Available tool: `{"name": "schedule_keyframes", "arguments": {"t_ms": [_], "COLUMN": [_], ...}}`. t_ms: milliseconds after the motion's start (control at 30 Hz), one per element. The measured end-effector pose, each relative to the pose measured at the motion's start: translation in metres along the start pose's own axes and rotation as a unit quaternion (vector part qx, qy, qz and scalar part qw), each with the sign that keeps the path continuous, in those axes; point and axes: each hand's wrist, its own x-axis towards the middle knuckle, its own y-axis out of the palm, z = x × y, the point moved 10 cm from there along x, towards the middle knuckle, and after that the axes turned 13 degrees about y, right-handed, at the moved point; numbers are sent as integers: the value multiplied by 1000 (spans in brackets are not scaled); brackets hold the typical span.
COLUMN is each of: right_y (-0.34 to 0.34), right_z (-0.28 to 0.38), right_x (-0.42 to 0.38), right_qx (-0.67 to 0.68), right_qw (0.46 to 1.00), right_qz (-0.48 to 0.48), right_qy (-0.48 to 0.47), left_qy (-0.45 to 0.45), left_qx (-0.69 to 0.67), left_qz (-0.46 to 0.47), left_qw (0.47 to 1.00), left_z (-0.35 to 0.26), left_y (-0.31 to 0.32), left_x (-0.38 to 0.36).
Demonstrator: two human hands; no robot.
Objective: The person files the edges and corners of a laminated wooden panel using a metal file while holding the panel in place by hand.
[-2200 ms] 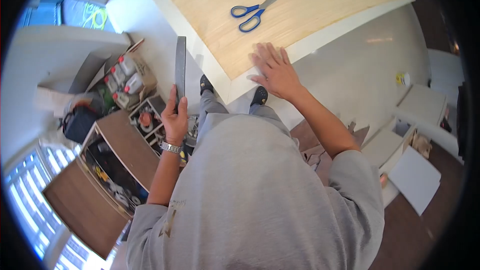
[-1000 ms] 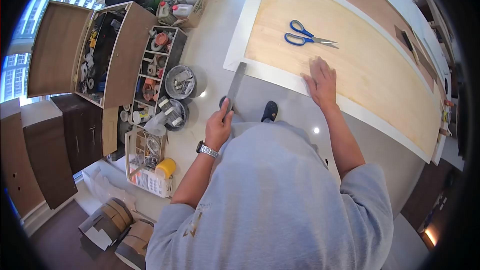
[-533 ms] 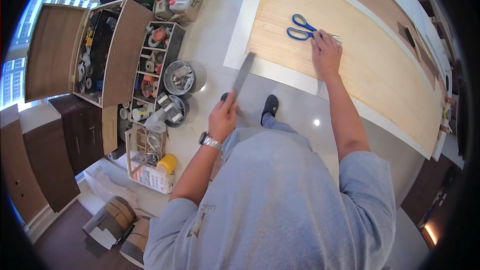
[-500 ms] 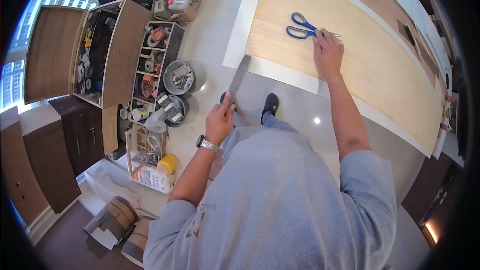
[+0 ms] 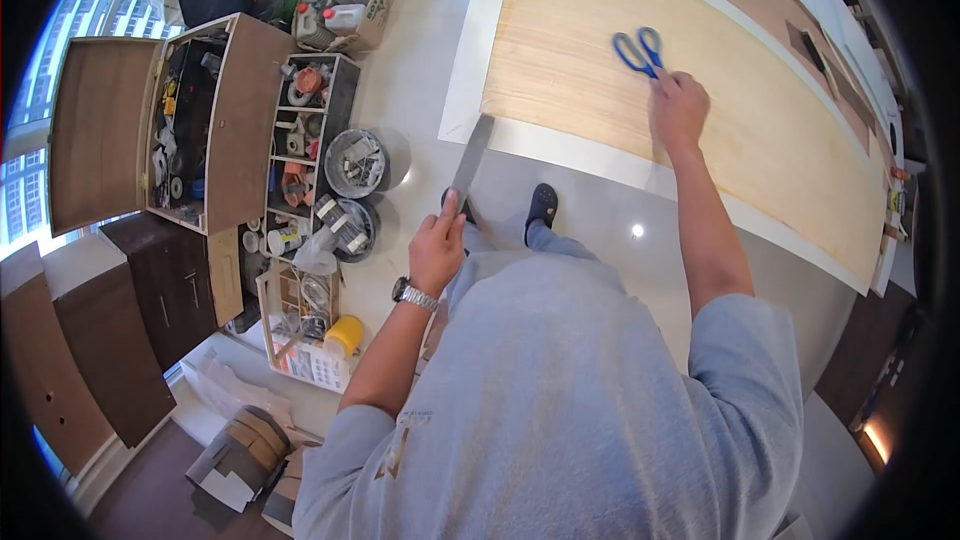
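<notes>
My left hand (image 5: 436, 255) is closed around one end of a long, flat, grey metal tool that looks like a flat file (image 5: 474, 155). Its far end meets the near left corner of the pale wooden panel (image 5: 570, 70), which has a white border. Over that panel, my right hand (image 5: 683, 112) grips a pair of scissors (image 5: 640, 52) at the blade end. The blue handle loops point away from me, and the blades are hidden in my fingers.
Left on the floor stand an open tool cabinet (image 5: 240, 120), a shelf of fittings (image 5: 300, 70), two buckets (image 5: 384, 168) of small parts and a crate with a yellow container (image 5: 343, 336). A box of jugs (image 5: 375, 25) is behind. A dark-handled tool (image 5: 815, 50) lies right.
My right hand has closed on the scissors, turned them so the loops point away from me, and shifted slightly right. My left hand still holds the file near the panel's corner.
</notes>
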Motion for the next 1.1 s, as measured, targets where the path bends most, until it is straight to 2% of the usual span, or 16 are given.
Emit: {"name": "schedule_keyframes", "arguments": {"t_ms": [100, 200, 333, 433, 533, 633, 733, 833, 933, 1000, 1100], "right_y": [-28, -1, 25, 35, 32, 36, 37, 37, 32, 32, 34], "right_z": [9, 71, 84, 80, 83, 83, 77, 80, 80, 84, 83], "right_x": [-15, -20, 4, 5, 1, 3, 4, 6, 2, 3, 3], "right_qx": [42, 167, 145, 120, 120, 131, 133, 139, 133, 124, 120], "right_qw": [994, 980, 987, 992, 992, 991, 991, 990, 991, 992, 992], "right_qz": [-96, -26, -21, -29, -18, -14, -5, 0, -1, -10, -6], "right_qy": [18, -101, -63, -39, -29, -20, -28, -29, -18, -20, -23], "left_qy": [18, 56, 73, 5, -22, 30, 31, 57, -4, 12, 37], "left_qx": [-11, -32, -11, -21, -18, -25, -21, -22, -10, -19, -8], "left_qz": [24, 18, 11, 19, 46, 28, 15, -30, 5, 4, 16], "left_qw": [999, 998, 997, 1000, 999, 999, 999, 998, 1000, 1000, 999], "left_z": [-10, -45, -50, -10, -4, -32, -50, -32, 3, -4, -30], "left_y": [21, 52, 45, 19, 10, 43, 48, 24, 4, 14, 40], "left_x": [18, 72, 78, 22, 5, 60, 92, 53, 8, 22, 80]}}
